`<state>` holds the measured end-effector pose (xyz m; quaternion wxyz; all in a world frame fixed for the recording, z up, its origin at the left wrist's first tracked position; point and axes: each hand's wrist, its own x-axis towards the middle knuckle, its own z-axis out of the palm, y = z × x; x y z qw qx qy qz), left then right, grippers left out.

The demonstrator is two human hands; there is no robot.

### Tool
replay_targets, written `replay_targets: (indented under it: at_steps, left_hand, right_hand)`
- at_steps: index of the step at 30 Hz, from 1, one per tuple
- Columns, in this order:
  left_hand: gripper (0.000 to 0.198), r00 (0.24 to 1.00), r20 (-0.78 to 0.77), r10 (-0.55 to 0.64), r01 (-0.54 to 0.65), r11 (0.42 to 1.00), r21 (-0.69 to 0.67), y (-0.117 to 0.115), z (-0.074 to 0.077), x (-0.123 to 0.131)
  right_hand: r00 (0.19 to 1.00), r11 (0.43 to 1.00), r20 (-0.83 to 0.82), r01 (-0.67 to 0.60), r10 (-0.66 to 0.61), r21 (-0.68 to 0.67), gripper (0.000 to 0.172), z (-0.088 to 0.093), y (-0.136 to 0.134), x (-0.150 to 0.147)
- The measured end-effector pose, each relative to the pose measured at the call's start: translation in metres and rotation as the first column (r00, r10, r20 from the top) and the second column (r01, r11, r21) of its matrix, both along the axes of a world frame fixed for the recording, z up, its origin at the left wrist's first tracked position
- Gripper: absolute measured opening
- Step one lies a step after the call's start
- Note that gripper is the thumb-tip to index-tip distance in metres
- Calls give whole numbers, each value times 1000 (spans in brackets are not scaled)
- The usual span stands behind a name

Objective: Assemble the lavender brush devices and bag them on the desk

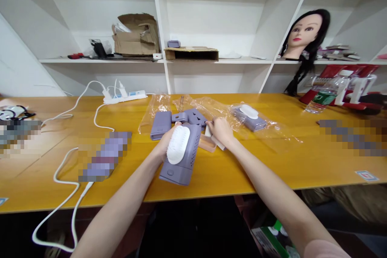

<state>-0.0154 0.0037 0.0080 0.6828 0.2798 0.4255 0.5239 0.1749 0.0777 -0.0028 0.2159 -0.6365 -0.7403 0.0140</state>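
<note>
My left hand (165,143) is wrapped round a purple-grey plastic box (184,169) and holds it tilted above the table's front part. The box has small holes in one side, and a white oval bristle brush (177,145) sits on its face. To the right, my right hand (221,130) is closed with its fingers curled down, beside flat purple pieces (195,116). A pale strip (218,142) and a peach-coloured tray (207,144) lie under and next to this hand. What its fingertips grip is hidden. A second purple box (161,124) lies left of the pieces.
Clear plastic bags (211,107) spread behind my hands. Another purple box with a white brush (248,111) lies on one. A blurred-out phone-like object (107,155) with a white cable is at left, near a power strip (125,96). A water bottle (322,98) stands at right.
</note>
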Motion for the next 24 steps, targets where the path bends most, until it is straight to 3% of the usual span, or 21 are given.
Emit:
replay_targets:
  at_steps: [3,10,13,15,17,19,22,24]
  left_hand:
    - [39,999,-7,-32,31,995,-100,2,-4,0]
    - [44,989,-45,-140,136,988,-80,3,-14,2]
    - [44,994,-78,-81,76,995,-64,-2,-6,5]
    - [42,997,-81,1,-4,999,-40,-5,0,8]
    - [40,994,-57,89,-90,996,-7,-5,4,9]
    - [39,988,-11,155,-155,988,17,-4,4,10]
    - [42,980,37,197,-199,979,38,-1,1,10]
    - [46,982,49,180,-182,982,42,0,0,9]
  right_hand:
    - [1000,1000,10,-1,1,-5,32,-2,4,-1]
    - [996,996,-47,-77,79,32,28,0,8,4]
    - [982,987,-118,-138,147,78,33,9,-4,6]
    - [929,962,-256,-240,267,133,37,16,-20,4]
    - [779,888,-427,-424,459,180,49,21,-39,0]
    - [642,787,-505,-603,577,132,75,23,-59,-7]
    - [632,754,-526,-657,570,27,110,20,-79,-19]
    - [646,770,-537,-638,543,12,118,15,-84,-26]
